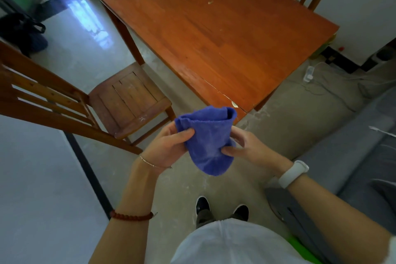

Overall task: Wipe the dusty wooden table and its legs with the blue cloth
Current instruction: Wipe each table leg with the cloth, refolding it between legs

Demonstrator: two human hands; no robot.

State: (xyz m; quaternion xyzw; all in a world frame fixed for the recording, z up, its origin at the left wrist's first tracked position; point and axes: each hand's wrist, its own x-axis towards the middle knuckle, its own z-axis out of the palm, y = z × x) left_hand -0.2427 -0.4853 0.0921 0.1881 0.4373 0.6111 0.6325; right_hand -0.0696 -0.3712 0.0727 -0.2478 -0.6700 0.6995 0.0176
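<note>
The left hand and right hand each pinch the soft blue terry cloth, held in the air before the long orange-brown wooden table. Fold it into a flat pad first, then wipe in overlapping strokes from the near corner.

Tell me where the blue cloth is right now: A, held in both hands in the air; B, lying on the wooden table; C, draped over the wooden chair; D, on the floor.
A: the left hand and the right hand both grip the crumpled blue cloth, held up before the long orange-brown wooden table.
</note>
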